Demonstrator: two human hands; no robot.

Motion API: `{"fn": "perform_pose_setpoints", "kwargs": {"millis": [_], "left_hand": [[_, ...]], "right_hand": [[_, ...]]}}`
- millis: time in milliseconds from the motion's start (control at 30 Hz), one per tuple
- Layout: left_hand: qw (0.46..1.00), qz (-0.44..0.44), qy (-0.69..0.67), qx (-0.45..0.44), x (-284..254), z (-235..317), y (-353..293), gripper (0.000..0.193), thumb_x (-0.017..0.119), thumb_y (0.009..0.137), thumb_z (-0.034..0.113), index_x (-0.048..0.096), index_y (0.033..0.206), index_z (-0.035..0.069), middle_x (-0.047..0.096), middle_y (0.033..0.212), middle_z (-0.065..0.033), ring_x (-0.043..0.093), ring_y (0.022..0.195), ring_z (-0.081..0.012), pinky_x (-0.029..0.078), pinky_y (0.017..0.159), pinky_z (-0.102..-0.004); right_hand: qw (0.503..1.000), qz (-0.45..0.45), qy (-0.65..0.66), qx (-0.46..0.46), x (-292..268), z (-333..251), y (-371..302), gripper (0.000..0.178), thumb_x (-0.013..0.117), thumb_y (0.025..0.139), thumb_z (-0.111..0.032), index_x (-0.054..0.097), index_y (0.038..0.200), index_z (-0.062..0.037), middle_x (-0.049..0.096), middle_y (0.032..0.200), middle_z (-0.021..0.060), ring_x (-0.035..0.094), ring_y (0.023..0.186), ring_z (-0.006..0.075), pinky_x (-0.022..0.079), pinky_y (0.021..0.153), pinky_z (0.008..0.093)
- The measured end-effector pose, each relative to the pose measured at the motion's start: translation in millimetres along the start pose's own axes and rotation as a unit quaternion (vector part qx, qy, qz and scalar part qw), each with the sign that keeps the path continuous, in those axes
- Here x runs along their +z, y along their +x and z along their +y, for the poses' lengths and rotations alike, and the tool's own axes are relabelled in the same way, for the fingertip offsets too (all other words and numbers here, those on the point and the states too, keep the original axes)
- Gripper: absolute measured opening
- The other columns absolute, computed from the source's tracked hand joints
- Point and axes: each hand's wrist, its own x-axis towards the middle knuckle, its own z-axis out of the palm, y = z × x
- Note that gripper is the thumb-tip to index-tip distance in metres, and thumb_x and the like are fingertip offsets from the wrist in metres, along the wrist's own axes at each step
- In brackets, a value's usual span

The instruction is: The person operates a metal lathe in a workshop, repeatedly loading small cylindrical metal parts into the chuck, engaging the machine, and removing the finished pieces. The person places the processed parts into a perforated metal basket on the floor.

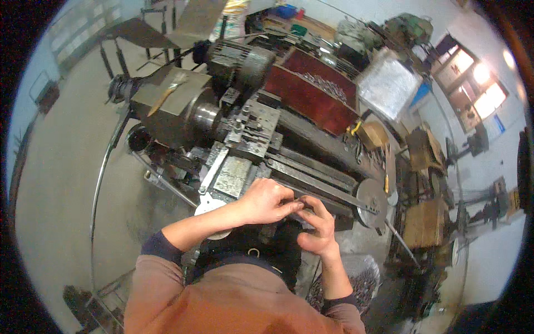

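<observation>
While the left hand (266, 201) is curled, the looser right hand (319, 229) touches it.

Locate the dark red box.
In the head view, the dark red box sits right of centre toward the top, between the ribbed motor and the silvery panel.

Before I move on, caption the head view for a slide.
Left hand and right hand meet fingertips-close at a lathe, a dark-red bin of small parts beyond.
</observation>
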Motion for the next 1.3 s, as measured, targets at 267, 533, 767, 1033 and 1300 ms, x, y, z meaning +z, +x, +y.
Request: {"fn": "perform_pose_setpoints", "kwargs": {"millis": [267, 533, 767, 1033, 1300], "left_hand": [[1.0, 0.001, -0.011, -0.022, -26, -23, -22, 0.032, 0.058, 0.081, 0.032, 0.06, 0.064, 0.005, 0.057, 0.059, -0.0165, 0.057, 0.058, -0.0364, 0.044, 0.053, -0.045], [0.987, 0.039, 0.125, -0.091, -119, -63, -74, 0.027, 0.055, 0.083, 0.035, 0.061, 0.085, 0.009, 0.06, 0.069, -0.0167, 0.06, 0.067, -0.0353, 0.047, 0.058, -0.0446], [0.822, 0.16, 0.383, -0.389, -239, -66, -223, 0.028, 0.061, 0.08, 0.026, 0.059, 0.1, 0.006, 0.06, 0.072, -0.0185, 0.059, 0.072, -0.0356, 0.046, 0.063, -0.0453], [0.738, 0.257, 0.193, -0.593, -215, -71, -355, 0.03, 0.067, 0.073, 0.026, 0.052, 0.076, 0.0, 0.059, 0.066, -0.0188, 0.057, 0.066, -0.0356, 0.044, 0.064, -0.0449], [0.71, 0.212, 0.381, -0.553, -218, -94, -351, 0.025, 0.066, 0.073, 0.023, 0.054, 0.074, 0.001, 0.056, 0.067, -0.0201, 0.056, 0.07, -0.0389, 0.045, 0.064, -0.046]], "right_hand": [[0.985, -0.163, -0.003, -0.047, 3, -8, 59, 0.04, 0.06, 0.053, -0.01, 0.064, 0.092, -0.0005, 0.06, 0.099, 0.0169, 0.059, 0.088, 0.0332, 0.049, 0.074, 0.0374], [0.965, -0.245, -0.036, -0.092, 55, 1, 159, 0.033, 0.061, 0.054, -0.01, 0.067, 0.086, -0.0041, 0.061, 0.099, 0.0144, 0.057, 0.089, 0.0336, 0.048, 0.077, 0.0398], [0.907, -0.277, -0.316, -0.037, 130, 62, 247, 0.033, 0.06, 0.051, -0.016, 0.07, 0.081, -0.0068, 0.065, 0.092, 0.0109, 0.054, 0.099, 0.0268, 0.044, 0.085, 0.0356], [0.919, -0.296, -0.259, -0.002, 148, 74, 257, 0.031, 0.064, 0.056, -0.023, 0.071, 0.084, -0.0128, 0.064, 0.089, 0.0164, 0.06, 0.089, 0.0305, 0.049, 0.08, 0.0392], [0.907, -0.366, -0.18, 0.104, 147, 63, 281, 0.03, 0.064, 0.056, -0.02, 0.069, 0.081, -0.005, 0.064, 0.076, 0.0189, 0.064, 0.073, 0.0323, 0.051, 0.07, 0.0369]]}}
